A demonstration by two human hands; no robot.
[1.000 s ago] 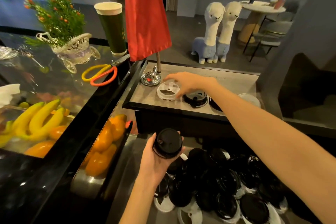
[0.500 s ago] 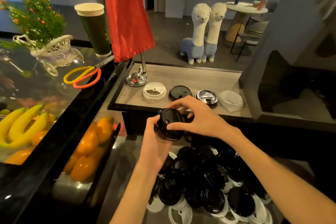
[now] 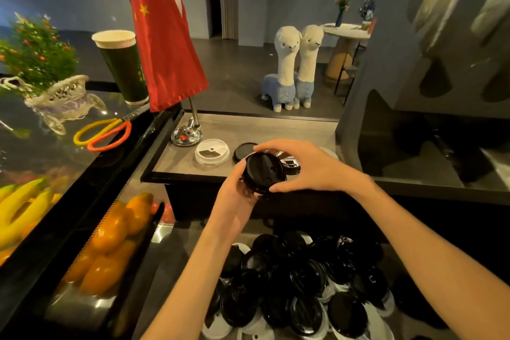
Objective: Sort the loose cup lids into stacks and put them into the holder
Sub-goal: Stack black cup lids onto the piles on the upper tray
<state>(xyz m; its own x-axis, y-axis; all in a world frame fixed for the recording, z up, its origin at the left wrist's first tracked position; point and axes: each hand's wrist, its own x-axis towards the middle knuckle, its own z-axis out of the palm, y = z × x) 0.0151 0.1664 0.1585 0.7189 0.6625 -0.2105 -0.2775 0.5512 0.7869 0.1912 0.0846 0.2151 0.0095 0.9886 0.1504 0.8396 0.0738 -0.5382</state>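
Above the pile of loose lids, both hands meet on a small stack of black lids. The left hand cups the stack from below with curled fingers. The right hand grips its top lid with thumb and curled fingers. Just behind the stack is the holder, a grey bench top with lids sitting in round holes: a white lid and a black lid. Left of the holder lie scissors, a green cup and a red flag.
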